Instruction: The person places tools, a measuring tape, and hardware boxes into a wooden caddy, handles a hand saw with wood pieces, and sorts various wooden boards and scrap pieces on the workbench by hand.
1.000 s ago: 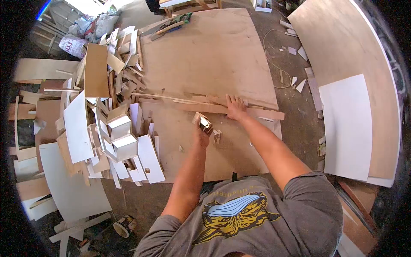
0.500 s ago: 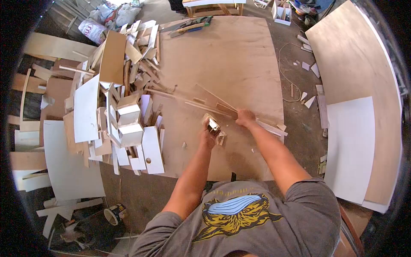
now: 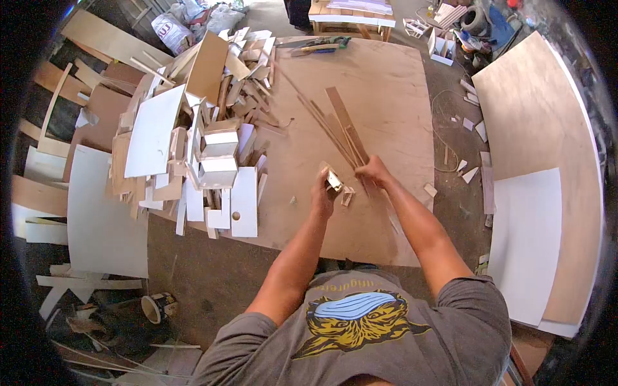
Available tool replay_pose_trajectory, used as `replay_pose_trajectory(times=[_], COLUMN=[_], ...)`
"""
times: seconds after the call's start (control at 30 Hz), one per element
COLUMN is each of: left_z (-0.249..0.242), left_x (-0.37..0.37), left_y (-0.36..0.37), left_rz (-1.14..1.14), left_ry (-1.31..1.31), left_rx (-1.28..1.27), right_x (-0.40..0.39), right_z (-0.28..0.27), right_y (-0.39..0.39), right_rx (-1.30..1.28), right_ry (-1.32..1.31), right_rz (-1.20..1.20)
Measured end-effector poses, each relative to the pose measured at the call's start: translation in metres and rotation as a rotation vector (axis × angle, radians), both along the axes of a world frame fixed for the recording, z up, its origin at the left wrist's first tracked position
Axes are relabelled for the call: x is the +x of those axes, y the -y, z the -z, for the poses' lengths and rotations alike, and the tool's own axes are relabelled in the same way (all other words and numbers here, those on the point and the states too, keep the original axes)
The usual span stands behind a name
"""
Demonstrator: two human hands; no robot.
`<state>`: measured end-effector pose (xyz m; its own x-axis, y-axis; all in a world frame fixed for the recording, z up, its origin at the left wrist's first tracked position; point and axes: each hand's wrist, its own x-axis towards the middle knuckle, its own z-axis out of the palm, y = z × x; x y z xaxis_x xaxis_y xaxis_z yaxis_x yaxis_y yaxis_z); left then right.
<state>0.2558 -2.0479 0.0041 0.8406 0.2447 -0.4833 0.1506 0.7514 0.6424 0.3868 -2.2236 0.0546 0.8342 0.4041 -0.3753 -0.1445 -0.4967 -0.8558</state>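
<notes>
My left hand is closed around a small bundle of short wood pieces, whose pale ends face up. Just right of it, a small wood offcut lies on the large plywood sheet. In my right hand several long, thin wood strips are gripped near their lower ends. They fan out away from me over the sheet, and some look blurred. The fingers of both hands are wrapped and partly hidden.
A heap of wood scraps and white-faced box pieces covers the sheet's left side. Handsaws lie at its far edge. Large panels stand on the right. A bucket sits on the floor at lower left.
My right hand has swung the strips from lying leftward across the sheet to pointing away from me. My left hand keeps its wood pieces. The whole view has shifted slightly.
</notes>
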Motion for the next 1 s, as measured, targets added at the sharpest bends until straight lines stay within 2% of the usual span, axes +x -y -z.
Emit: replay_pose_trajectory(times=[0.07,0.17,0.27,0.3,0.37,0.43,0.53,0.57,0.67,0.73,0.77,0.87,0.9,0.97,1.0], left_z=[-0.024,-0.058,-0.085,-0.102,-0.138,-0.157,-0.156,-0.16,-0.171,-0.172,-0.168,-0.172,-0.175,-0.17,-0.166], left_x=[-0.004,-0.017,-0.04,-0.053,-0.083,-0.117,-0.164,-0.182,-0.237,-0.269,-0.284,-0.32,-0.327,-0.336,-0.339], left_y=[-0.007,-0.029,-0.071,-0.085,-0.114,-0.155,-0.225,-0.247,-0.305,-0.337,-0.36,-0.408,-0.42,-0.447,-0.462], left_rz=[-0.036,-0.095,-0.136,-0.198,-0.326,-0.381,-0.463,-0.483,-0.572,-0.655,-0.614,-0.573,-0.594,-0.623,-0.64], left_ry=[0.057,0.17,0.263,0.218,0.124,0.136,0.187,0.188,0.126,0.011,0.03,-0.008,-0.053,-0.051,-0.05], left_rx=[-0.006,-0.006,0.028,0.062,0.126,0.191,0.284,0.327,0.415,0.426,0.45,0.539,0.498,0.497,0.495], right_x=[-0.005,-0.029,-0.054,-0.067,-0.098,-0.134,-0.212,-0.225,-0.259,-0.294,-0.309,-0.349,-0.355,-0.383,-0.382], right_z=[-0.004,-0.053,-0.071,-0.086,-0.105,-0.116,-0.157,-0.146,-0.099,-0.089,-0.085,-0.101,-0.102,-0.139,-0.129], right_y=[-0.028,-0.072,-0.128,-0.146,-0.187,-0.232,-0.297,-0.32,-0.403,-0.444,-0.463,-0.503,-0.517,-0.533,-0.551], right_rx=[0.162,0.388,0.427,0.399,0.486,0.615,0.775,0.817,0.816,0.779,0.805,0.801,0.808,0.823,0.819], right_ry=[-0.022,-0.215,-0.22,-0.252,-0.285,-0.372,-0.49,-0.601,-0.64,-0.614,-0.611,-0.595,-0.63,-0.681,-0.687], right_rz=[0.02,-0.001,0.03,0.016,0.013,-0.017,-0.06,-0.114,-0.087,-0.046,-0.045,-0.01,-0.022,0.038,0.016])
